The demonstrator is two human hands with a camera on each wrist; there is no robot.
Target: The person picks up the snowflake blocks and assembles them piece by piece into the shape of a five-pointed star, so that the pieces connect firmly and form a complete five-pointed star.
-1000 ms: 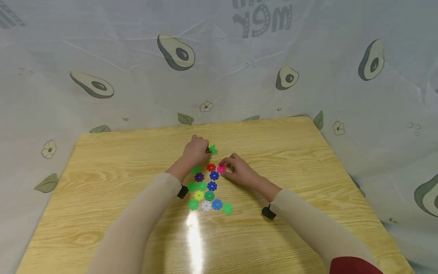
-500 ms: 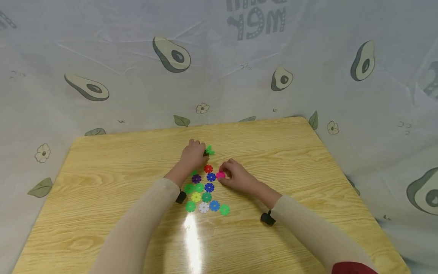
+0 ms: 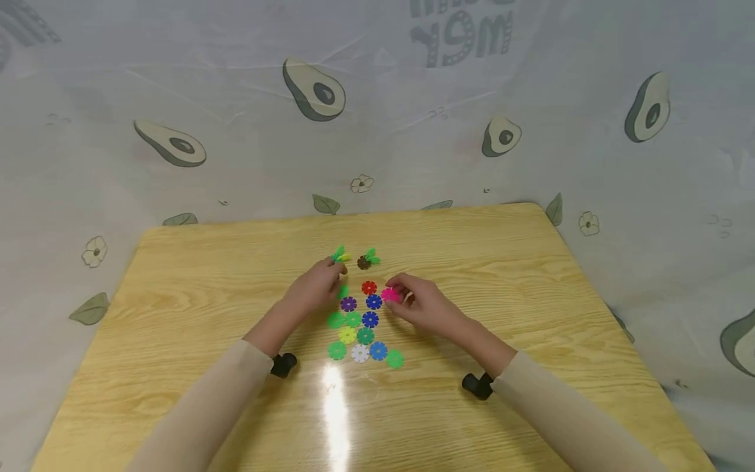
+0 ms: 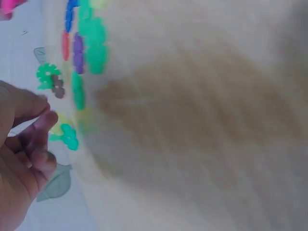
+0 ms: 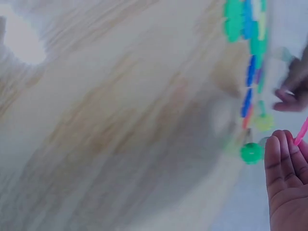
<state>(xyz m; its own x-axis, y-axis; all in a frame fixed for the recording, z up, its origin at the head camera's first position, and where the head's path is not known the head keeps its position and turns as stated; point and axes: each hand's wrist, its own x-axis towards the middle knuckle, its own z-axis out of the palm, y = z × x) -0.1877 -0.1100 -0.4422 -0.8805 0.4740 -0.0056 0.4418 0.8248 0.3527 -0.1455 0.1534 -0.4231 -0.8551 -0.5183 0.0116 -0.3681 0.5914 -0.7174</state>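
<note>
My right hand (image 3: 426, 303) pinches a pink notched plastic disc (image 3: 390, 295), right of the laid-out discs; its edge (image 5: 302, 132) shows at the fingertips in the right wrist view. With fingers loosely bent and nothing held, my left hand (image 3: 317, 286) is just below a joined cluster of green and yellow discs (image 3: 339, 255). In the left wrist view that cluster (image 4: 70, 136) appears just beyond the fingertips. A second cluster, a brown disc with green ones (image 3: 365, 261), stands to its right. Below lie a red disc (image 3: 369, 288), a purple disc (image 3: 348, 304) and two dark blue discs (image 3: 370, 319).
Further discs lie flat nearer me: a yellow disc (image 3: 347, 335), a white disc (image 3: 360, 353), a light blue disc (image 3: 379, 351) and several green ones. Everything is on a wooden table (image 3: 501, 262), with a patterned cloth (image 3: 401, 164) hanging behind its back edge.
My left hand has left the brown and green cluster and drawn back to the left, uncovering the green and yellow cluster. The right hand keeps the pink disc and has lifted slightly.
</note>
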